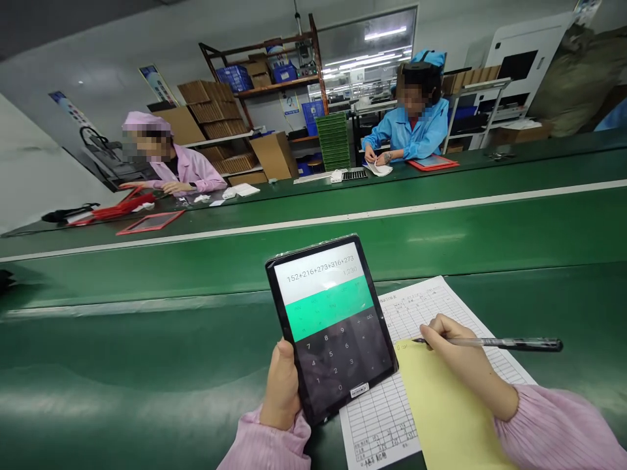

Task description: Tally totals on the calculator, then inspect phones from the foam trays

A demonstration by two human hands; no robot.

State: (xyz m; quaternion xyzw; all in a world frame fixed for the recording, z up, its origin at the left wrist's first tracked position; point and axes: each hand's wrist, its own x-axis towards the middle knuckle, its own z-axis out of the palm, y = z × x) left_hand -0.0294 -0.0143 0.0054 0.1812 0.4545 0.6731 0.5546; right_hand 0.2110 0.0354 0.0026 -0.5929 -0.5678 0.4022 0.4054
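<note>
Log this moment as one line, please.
left hand holds tablet showing calculator | right hand holds pen, tip at yellow sheet top edge | printed form underneath

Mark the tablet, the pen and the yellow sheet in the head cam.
black glass-fronted tablet showing a calculator (330, 329): head view, middle of the screen.
slim black ballpoint pen (514, 343): head view, mid barrel.
pale yellow paper sheet (443, 418): head view, bare middle of the sheet.

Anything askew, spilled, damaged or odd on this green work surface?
Nothing stands out. The left hand grips a black calculator tablet, the right hand holds a black pen over a yellow paper sheet lying flat on a white printed form. No spills or damage visible.
</note>
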